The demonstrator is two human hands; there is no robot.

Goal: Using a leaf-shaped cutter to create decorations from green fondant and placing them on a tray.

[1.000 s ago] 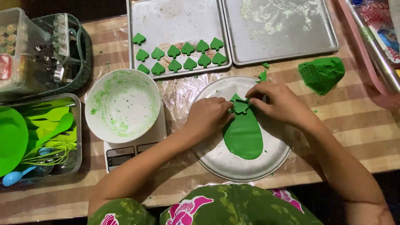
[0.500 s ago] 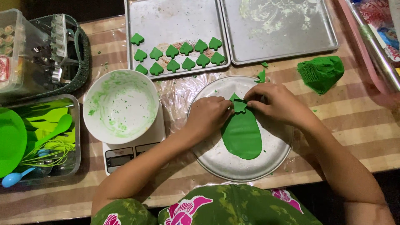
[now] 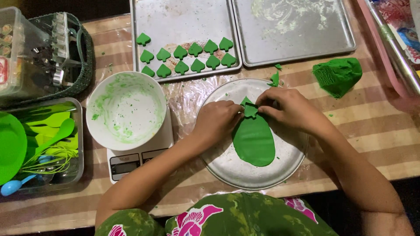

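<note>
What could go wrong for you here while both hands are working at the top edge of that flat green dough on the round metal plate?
The left hand and right hand pinch a small cut shape at the top of the thin green dough sheet; lifted carelessly, it could tear or stretch. The round plate lies on crinkled plastic wrap, so it might slide under pressure. The smeared white bowl sits on a scale by the left forearm, where an elbow could knock it.

I can't see the fingertips of my left hand [image 3: 218, 119] or right hand [image 3: 286, 107]; they curl under and hide the top of the flat green dough sheet [image 3: 254, 140]. The clear plastic tub of green utensils [image 3: 48, 144] is cut off at the left edge.
</note>
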